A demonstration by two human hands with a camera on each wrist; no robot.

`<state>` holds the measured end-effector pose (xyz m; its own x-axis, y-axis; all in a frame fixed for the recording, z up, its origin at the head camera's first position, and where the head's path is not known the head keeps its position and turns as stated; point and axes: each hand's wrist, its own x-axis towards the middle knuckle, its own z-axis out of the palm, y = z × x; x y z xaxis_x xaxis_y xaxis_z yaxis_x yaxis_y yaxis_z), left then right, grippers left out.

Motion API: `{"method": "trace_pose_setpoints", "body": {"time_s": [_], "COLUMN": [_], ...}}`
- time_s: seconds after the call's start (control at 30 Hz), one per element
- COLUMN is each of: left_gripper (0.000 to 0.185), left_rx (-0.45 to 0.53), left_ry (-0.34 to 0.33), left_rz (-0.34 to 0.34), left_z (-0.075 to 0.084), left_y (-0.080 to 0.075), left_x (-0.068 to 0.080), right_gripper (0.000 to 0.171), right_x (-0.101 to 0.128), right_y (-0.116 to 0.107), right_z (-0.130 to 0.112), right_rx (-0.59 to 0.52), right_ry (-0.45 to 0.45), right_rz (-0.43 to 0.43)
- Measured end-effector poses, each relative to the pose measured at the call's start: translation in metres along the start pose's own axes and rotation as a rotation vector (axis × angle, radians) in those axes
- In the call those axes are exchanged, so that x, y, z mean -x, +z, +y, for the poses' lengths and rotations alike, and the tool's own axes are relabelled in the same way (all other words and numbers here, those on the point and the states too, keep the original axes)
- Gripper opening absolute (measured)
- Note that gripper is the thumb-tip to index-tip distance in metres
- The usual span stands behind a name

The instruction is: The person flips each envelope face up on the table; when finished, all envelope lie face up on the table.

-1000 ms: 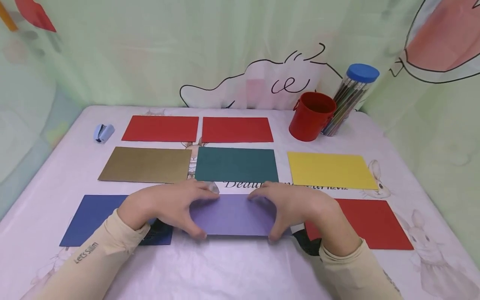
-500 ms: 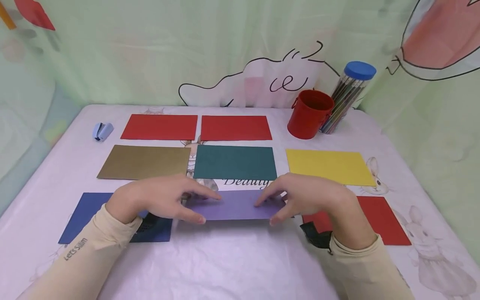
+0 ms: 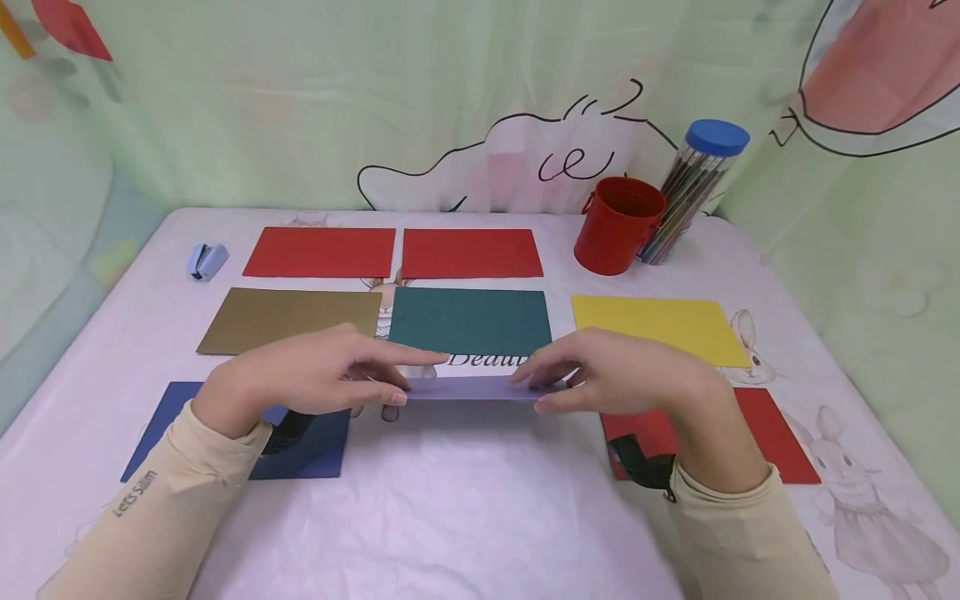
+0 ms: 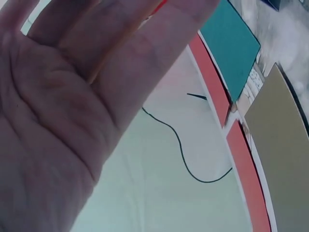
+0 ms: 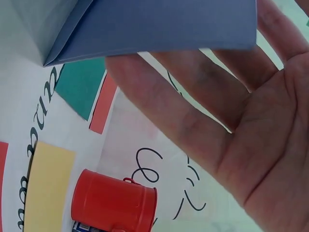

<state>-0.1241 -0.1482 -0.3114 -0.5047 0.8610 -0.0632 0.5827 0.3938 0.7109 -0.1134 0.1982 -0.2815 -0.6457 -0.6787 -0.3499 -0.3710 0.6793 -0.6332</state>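
A purple folded card (image 3: 472, 387) is held level between my two hands, seen almost edge-on in the head view. My left hand (image 3: 322, 367) pinches its left end between thumb and fingers, with the index finger stretched out over the far edge. At the other end, my right hand (image 3: 626, 371) holds it the same way. From the right wrist, the bluish underside of the purple card (image 5: 183, 29) shows, with a crease at the left and fingers behind its edge. The left wrist view has only the palm of the left hand (image 4: 53, 106); its fingertips are cut off.
Flat cards lie about in rows: red (image 3: 321, 252) and red (image 3: 471, 253) at the back, gold (image 3: 285, 317), green (image 3: 472, 321), yellow (image 3: 656, 325), blue (image 3: 161, 425) and red (image 3: 772, 442). A red bucket (image 3: 617, 229), pencil jar (image 3: 701, 179) and small stapler (image 3: 207, 262) stand behind.
The purple card has come up and tipped, from its broad face showing to nearly edge-on. Both hands have risen with it, moving slightly away from the body.
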Motion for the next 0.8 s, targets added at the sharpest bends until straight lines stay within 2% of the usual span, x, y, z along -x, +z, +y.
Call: {"method": "trace_pose_setpoints", "body": {"time_s": [0.1, 0.23, 0.33, 0.47, 0.63, 0.8], "left_gripper": [0.055, 0.054, 0.057, 0.059, 0.06, 0.065], "left_rx": [-0.032, -0.111, -0.17, -0.248, -0.308, -0.278], "left_ry": [0.02, 0.053, 0.05, 0.031, 0.032, 0.024], "left_rz": [0.035, 0.112, 0.186, 0.258, 0.277, 0.252], "left_z": [0.0, -0.002, -0.004, -0.004, -0.004, -0.005], "left_y": [-0.003, -0.006, -0.006, -0.005, -0.005, -0.005], "left_x": [0.0, -0.001, -0.001, -0.002, -0.004, -0.005], "right_gripper": [0.035, 0.039, 0.042, 0.046, 0.048, 0.041], "right_x": [-0.001, -0.004, -0.007, -0.011, -0.014, -0.015], "right_y": [-0.001, 0.0, 0.0, 0.001, 0.001, 0.001], "right_z": [0.0, 0.001, 0.002, 0.005, 0.008, 0.01], "right_rx": [0.015, 0.069, 0.113, 0.142, 0.145, 0.13], "right_ry": [-0.002, -0.049, -0.088, -0.118, -0.1, -0.092], "right_rz": [0.04, 0.152, 0.245, 0.321, 0.35, 0.361]}}
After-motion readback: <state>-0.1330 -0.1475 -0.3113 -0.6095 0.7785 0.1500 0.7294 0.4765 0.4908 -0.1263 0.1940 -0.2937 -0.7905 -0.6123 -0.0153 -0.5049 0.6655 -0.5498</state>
